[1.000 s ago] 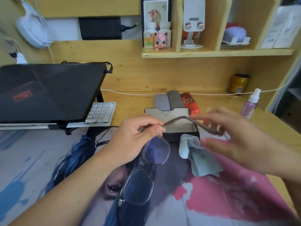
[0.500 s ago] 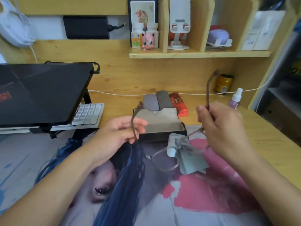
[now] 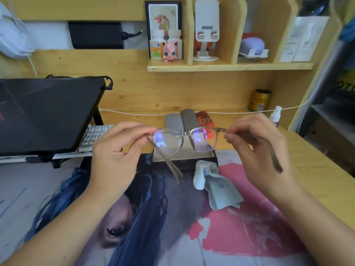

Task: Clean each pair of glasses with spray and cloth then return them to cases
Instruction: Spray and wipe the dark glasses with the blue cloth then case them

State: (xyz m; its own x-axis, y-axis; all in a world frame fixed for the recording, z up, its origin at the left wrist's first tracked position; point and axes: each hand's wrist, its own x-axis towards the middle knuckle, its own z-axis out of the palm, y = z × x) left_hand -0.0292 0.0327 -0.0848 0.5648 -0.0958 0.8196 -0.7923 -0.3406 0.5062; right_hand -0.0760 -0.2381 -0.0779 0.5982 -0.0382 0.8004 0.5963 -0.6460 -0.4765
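Glasses (image 3: 185,140) level, left-right, temples toward the person.

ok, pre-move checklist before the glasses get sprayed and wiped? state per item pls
1. Glasses held at both ends: ok. Left hand pinches one hinge, right hand pinches the other, both temples unfolded.
2. Spray bottle within sight: ok, upright on the desk behind the right hand, nobody holding it.
3. Cloth available: ok, lying crumpled on the desk mat below the glasses.
4. A hand free for the spray: not ok, both hold the frame.
5. Open case ready for return: ok, it sits open just behind the glasses.
6. Lens dirt: cannot tell, only blue reflections show.
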